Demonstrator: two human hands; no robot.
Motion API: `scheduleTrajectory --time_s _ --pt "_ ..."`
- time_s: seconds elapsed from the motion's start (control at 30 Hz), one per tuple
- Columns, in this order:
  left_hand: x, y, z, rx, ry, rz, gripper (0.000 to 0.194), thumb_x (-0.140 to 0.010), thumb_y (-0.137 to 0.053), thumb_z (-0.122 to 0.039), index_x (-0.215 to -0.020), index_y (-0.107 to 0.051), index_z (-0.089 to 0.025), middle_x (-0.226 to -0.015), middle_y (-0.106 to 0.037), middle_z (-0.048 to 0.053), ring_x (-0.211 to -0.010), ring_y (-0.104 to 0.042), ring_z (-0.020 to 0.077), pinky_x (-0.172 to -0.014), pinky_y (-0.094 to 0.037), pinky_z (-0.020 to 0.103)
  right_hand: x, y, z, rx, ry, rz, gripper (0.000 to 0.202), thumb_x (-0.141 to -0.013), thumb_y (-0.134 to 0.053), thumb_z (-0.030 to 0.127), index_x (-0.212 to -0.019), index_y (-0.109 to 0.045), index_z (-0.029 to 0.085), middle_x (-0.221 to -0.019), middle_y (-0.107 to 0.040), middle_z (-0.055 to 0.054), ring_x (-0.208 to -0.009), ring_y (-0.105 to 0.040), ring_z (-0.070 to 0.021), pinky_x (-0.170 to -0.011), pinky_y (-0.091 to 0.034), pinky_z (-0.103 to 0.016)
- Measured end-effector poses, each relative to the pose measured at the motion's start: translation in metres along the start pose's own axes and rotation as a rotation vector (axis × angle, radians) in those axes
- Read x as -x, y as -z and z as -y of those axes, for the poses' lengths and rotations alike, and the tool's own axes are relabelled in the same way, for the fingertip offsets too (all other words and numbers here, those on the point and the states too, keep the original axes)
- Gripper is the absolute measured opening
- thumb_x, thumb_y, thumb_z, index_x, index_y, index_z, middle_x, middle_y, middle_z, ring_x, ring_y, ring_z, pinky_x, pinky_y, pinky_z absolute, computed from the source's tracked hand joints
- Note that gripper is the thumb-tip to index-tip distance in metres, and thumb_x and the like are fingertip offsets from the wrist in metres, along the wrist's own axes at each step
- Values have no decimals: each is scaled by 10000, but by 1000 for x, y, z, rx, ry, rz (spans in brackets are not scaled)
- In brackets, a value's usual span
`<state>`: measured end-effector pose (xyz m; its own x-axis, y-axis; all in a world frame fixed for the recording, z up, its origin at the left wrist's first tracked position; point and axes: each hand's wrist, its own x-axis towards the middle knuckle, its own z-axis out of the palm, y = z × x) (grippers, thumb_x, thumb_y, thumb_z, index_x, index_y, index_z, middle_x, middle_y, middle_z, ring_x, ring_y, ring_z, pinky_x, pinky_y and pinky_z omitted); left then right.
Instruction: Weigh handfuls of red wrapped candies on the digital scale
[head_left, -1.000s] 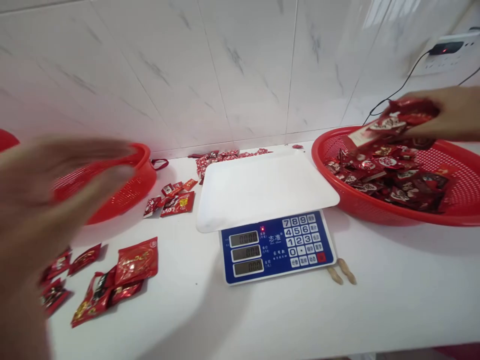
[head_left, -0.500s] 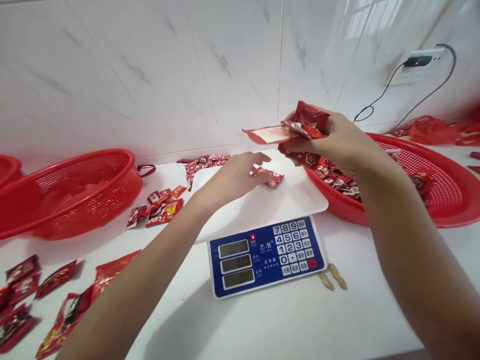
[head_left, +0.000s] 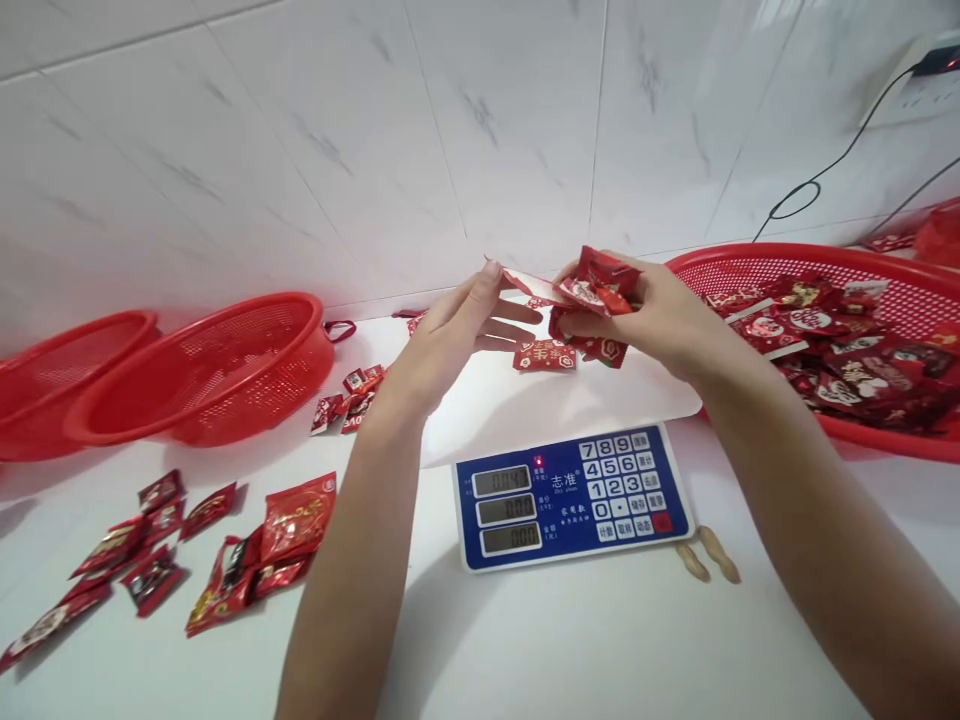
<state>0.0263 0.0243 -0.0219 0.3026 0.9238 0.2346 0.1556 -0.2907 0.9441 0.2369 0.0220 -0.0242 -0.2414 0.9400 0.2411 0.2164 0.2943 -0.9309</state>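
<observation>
My right hand (head_left: 637, 315) is wrapped round several small red snack packets (head_left: 600, 285), held above the white pan (head_left: 480, 425) of a digital scale (head_left: 562, 510). A flat red-and-white piece sticks out leftward from this bunch. Beside its tip is my left hand (head_left: 454, 335), thumb raised close to the piece's corner and fingers spread apart; whether the thumb touches it is hard to tell. Below the hands, a red packet (head_left: 545, 356) with pale lettering lies on the pan. Digits on the scale's top display are lit but faint.
On the right, a red plastic basket (head_left: 825, 435) holds many red packets. Two red baskets (head_left: 202, 395) stand at the left by the tiled wall. Loose red packets (head_left: 300, 515) lie front left. Two peanuts (head_left: 718, 553) rest beside the scale. A cable (head_left: 847, 155) hangs at the right.
My left hand has let go of a packet on the pan and risen to the flat piece in my right hand. My right hand has come lower. The view has shifted left.
</observation>
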Motion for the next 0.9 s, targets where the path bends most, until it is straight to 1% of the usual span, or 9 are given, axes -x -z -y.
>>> scheduleTrajectory --time_s 0.17,0.3,0.4,0.47,0.53,0.63,0.7,0.8,0.9 --pt "-4 -2 5 7 44 -40 340 -946 -559 -481 -894 -692 -173 -926 -745 71 -867 -720 201 -862 -592 327 -1 -5 -9 52 -8 70 317 -720 -729 197 -1030 -676 233 -844 -667 -11 -706 -589 -168 -550 -460 -285" --pt "-2 -3 2 -3 37 -18 191 -896 -574 -328 -900 -695 -182 -919 -741 52 -924 -713 207 -862 -593 329 -1 -3 -11 122 1 32 445 -657 -611 87 -1069 -678 242 -827 -668 -6 -650 -581 -166 -514 -440 -288" --pt "-2 -6 0 -21 49 -45 138 -823 -621 -272 -884 -686 -167 -875 -736 49 -858 -707 206 -812 -594 336 -2 -1 -12 163 32 -7 537 -630 -593 68 -1121 -697 258 -862 -684 -10 -696 -607 -186 -547 -466 -301" --pt "-2 -7 0 -32 53 -89 136 -784 -639 -256 -876 -673 -162 -829 -727 44 -791 -692 196 -755 -588 330 -2 1 -11 154 47 -24 535 -665 -642 106 -1175 -704 260 -906 -699 -20 -739 -624 -199 -581 -489 -314" --pt "-3 -4 2 -82 45 -187 111 -757 -633 -230 -853 -650 -176 -772 -703 26 -724 -666 184 -671 -563 312 -1 4 -11 126 32 -34 497 -714 -701 178 -1207 -711 244 -920 -709 -31 -763 -635 -204 -608 -503 -324" --pt "-3 8 6 -301 75 -297 28 -751 -613 -206 -776 -601 -208 -693 -653 5 -653 -622 183 -563 -485 300 1 10 -11 117 -19 -39 415 -752 -748 254 -1165 -741 214 -898 -720 -41 -786 -655 -207 -645 -520 -331" --pt "-4 16 10 -433 109 -235 34 -754 -618 -210 -734 -591 -217 -674 -643 11 -658 -618 198 -548 -459 304 1 13 -12 131 -52 -8 370 -764 -754 277 -1127 -759 204 -896 -733 -47 -812 -673 -214 -681 -534 -340" --pt "-6 23 16 -487 128 -123 40 -756 -637 -222 -727 -609 -219 -687 -662 28 -703 -640 223 -568 -460 312 0 15 -15 139 -76 19 351 -761 -763 293 -1098 -772 195 -934 -750 -59 -865 -691 -229 -734 -548 -355" --pt "-6 27 16 -493 165 -145 23 -780 -641 -240 -794 -637 -222 -783 -700 42 -754 -667 240 -606 -473 333 0 16 -16 141 -71 -15 329 -766 -769 306 -1076 -777 197 -917 -745 -59 -857 -688 -227 -740 -546 -356"
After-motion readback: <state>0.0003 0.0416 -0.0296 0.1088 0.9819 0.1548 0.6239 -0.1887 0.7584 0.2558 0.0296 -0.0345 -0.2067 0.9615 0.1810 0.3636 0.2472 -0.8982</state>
